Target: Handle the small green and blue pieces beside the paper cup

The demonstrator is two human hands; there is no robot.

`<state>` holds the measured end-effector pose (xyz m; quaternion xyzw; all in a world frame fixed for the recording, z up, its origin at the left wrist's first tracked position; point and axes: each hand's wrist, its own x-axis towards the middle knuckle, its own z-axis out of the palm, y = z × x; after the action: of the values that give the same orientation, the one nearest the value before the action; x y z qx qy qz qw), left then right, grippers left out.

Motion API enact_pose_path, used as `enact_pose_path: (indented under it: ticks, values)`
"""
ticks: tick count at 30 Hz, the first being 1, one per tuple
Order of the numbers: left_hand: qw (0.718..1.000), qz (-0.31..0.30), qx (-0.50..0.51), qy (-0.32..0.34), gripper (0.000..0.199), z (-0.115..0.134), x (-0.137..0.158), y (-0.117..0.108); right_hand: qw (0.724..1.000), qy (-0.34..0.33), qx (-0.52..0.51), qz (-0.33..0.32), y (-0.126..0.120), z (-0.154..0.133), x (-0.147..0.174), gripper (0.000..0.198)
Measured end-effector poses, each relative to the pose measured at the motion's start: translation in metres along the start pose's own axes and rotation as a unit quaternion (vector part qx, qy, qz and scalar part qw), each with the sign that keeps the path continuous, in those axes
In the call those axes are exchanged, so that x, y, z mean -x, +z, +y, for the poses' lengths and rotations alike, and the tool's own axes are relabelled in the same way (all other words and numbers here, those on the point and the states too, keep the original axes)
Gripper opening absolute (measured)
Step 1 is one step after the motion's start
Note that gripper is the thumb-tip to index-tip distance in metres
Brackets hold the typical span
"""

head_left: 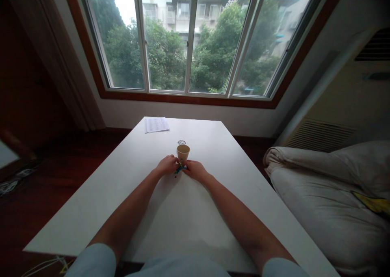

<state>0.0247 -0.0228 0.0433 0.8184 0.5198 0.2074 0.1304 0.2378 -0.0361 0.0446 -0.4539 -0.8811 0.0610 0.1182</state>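
Observation:
A brown paper cup stands upright near the middle of the white table. Just in front of it is a small cluster of blue and green pieces, too small to name. My left hand curls in from the left, its fingertips closed at the cluster near the cup's base. From the right, my right hand pinches at the blue part of the cluster. What exactly lies between the fingers of either hand is hard to see. A tiny dark speck lies on the table nearer to me.
Behind the cup lies a small round dark-outlined item. Printed sheets rest at the table's far left corner. A covered sofa or bed stands along the right side. Past the far edge are a wall and a wide window.

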Motion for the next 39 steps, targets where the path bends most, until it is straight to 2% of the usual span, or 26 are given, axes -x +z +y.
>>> enact_pose_path:
  ticks: [7, 15, 26, 39]
  values:
    - [1.0, -0.015, 0.017, 0.017, 0.024, 0.005, 0.001, -0.001, 1.0, 0.001, -0.006, 0.01, 0.0, -0.001, 0.0, 0.019]
    - [1.0, -0.014, -0.016, -0.014, 0.028, 0.008, 0.004, 0.005, 1.0, 0.018, 0.004, 0.013, -0.001, -0.003, -0.001, 0.021]
    - [0.998, 0.01, -0.054, -0.021, 0.027, 0.014, 0.009, 0.009, 1.0, 0.003, 0.015, -0.008, -0.005, -0.004, -0.004, 0.019]
    - [0.996, 0.033, -0.069, -0.043, 0.022, 0.019, 0.014, 0.011, 0.998, 0.028, 0.054, -0.011, -0.008, -0.015, -0.003, 0.027]
